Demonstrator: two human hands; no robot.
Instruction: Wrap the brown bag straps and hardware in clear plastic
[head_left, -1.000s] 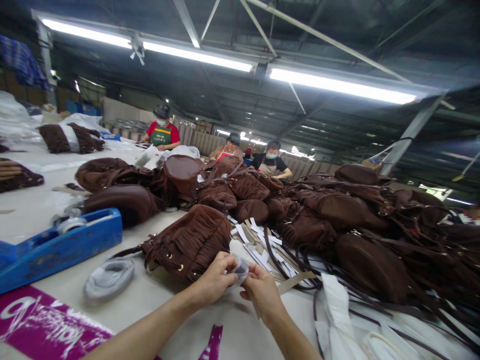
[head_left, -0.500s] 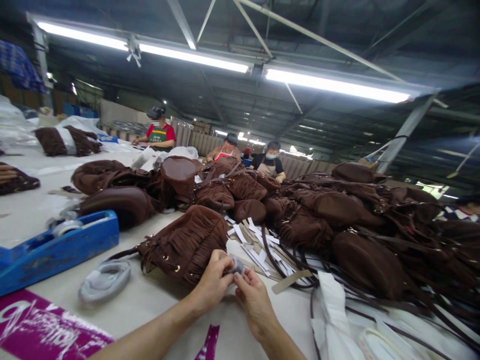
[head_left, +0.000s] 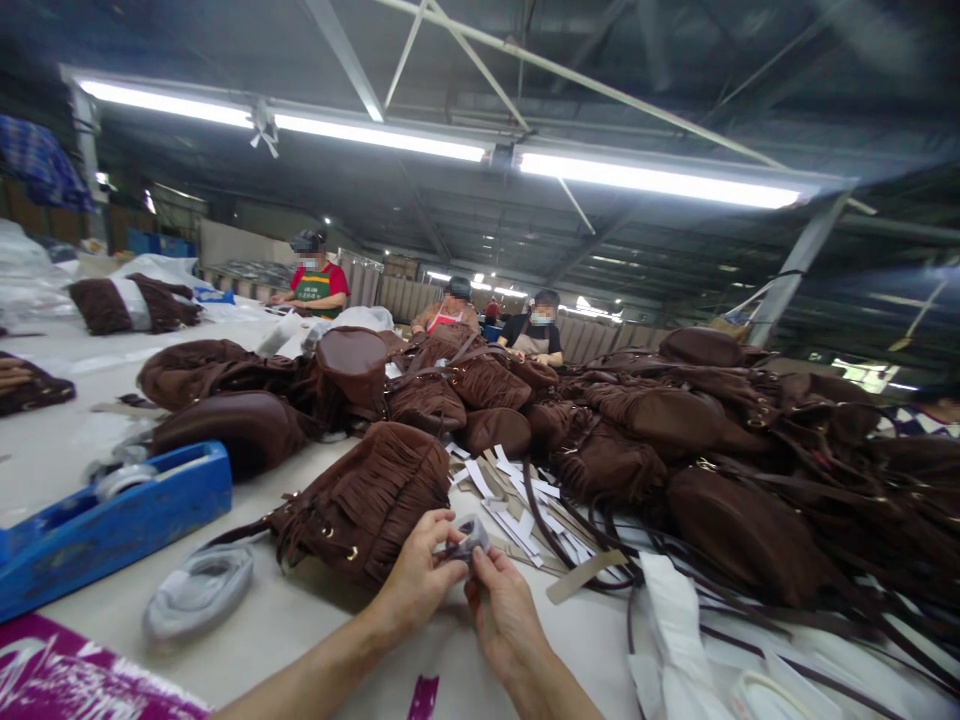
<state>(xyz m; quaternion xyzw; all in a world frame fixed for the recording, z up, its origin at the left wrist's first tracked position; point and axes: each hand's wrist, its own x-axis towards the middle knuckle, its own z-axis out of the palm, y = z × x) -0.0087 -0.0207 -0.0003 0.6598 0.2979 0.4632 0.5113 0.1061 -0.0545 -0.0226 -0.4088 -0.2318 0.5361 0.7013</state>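
Observation:
My left hand (head_left: 417, 580) and my right hand (head_left: 501, 612) meet low in the middle of the view, both pinching a small grey-white crumpled piece (head_left: 468, 536) between their fingertips. Just behind them lies a brown fringed bag (head_left: 367, 500) on the pale table (head_left: 315, 620), with its strap trailing left. Loose white and tan paper strips (head_left: 517, 500) are scattered to the right of the bag.
A big heap of brown bags and straps (head_left: 675, 440) fills the right and back of the table. A blue tape dispenser (head_left: 112, 510) and a grey-white roll (head_left: 199, 592) lie at the left. Three people (head_left: 315, 280) work at the far side.
Both hands have drawn a little nearer to me and closed tighter on the small piece, which now looks more bunched. The view has tilted slightly upward.

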